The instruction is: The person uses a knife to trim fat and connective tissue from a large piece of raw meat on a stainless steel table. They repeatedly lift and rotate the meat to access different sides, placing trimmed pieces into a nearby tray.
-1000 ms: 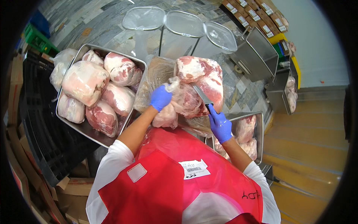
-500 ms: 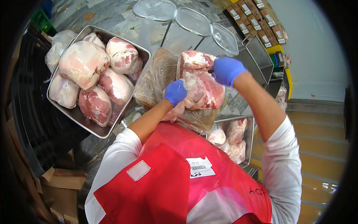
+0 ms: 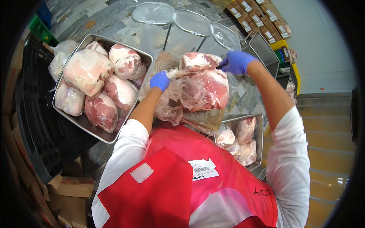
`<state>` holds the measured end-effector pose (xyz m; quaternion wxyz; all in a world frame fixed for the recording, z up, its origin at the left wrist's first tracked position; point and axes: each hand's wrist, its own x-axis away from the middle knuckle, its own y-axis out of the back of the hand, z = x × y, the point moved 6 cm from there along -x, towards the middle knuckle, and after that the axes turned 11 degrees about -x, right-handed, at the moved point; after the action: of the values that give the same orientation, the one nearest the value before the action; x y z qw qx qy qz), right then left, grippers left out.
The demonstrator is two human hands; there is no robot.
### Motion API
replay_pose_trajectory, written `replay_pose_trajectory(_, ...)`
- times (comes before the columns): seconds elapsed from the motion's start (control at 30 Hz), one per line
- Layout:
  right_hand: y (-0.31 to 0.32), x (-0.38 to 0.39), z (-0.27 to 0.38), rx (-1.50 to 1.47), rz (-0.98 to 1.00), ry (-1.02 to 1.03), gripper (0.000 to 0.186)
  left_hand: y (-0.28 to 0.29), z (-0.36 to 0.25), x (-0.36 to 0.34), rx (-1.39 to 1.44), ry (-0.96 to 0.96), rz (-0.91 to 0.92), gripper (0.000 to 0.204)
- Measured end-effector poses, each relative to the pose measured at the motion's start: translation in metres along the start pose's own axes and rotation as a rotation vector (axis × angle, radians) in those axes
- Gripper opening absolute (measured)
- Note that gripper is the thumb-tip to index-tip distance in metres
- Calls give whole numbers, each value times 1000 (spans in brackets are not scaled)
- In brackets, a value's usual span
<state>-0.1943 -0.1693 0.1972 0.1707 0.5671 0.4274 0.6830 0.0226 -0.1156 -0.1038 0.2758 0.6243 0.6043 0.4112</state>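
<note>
My left hand (image 3: 160, 80), in a blue glove, is closed on a bunched end of see-through plastic wrap (image 3: 172, 95) and holds it out to the left. The wrap runs across to two large pieces of raw meat, one (image 3: 200, 61) behind the other (image 3: 209, 89). They lie on a brown cardboard box (image 3: 205, 118) covered with a plastic liner. My right hand (image 3: 238, 62), also blue-gloved, is closed at the right end of the far piece. A small dark tool (image 3: 221, 66), like a knife, pokes out of its fingers; its blade cannot be made out.
At the left stands a steel tub (image 3: 103, 136) heaped with meat pieces (image 3: 88, 68). Another steel tub (image 3: 261, 140) with wrapped meat is by my right side. Beyond the box are three bag-lined hoop stands (image 3: 193, 22). Stacked boxes (image 3: 260, 19) stand far right; a black pallet (image 3: 38, 110) is left.
My left hand has moved left and slightly up, stretching the wrap away from the meat. My right hand has shifted slightly right and up, with the dark tool still in it.
</note>
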Motion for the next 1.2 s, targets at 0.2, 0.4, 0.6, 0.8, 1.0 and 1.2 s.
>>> replay_pose_trajectory(0.2,-152,111,-83,-373,-543,68,39,9,-6,-16,31,16,37,30)
replay_pose_trajectory(0.4,-248,97,-65,-437,-660,-90,47,14,-33,26,4,-352,-15,26)
replay_pose_trajectory(0.6,-176,80,-12,-338,-551,-93,39,17,-137,87,43,-370,115,28)
replay_pose_trajectory(0.8,-77,55,36,-142,-331,-21,26,3,-134,84,51,-379,10,27)
replay_pose_trajectory(1.0,-6,12,72,102,-96,-82,29,6,-121,95,149,-331,-25,21)
replay_pose_trajectory(1.2,21,-29,103,360,15,69,31,33,-107,116,244,-290,-46,23)
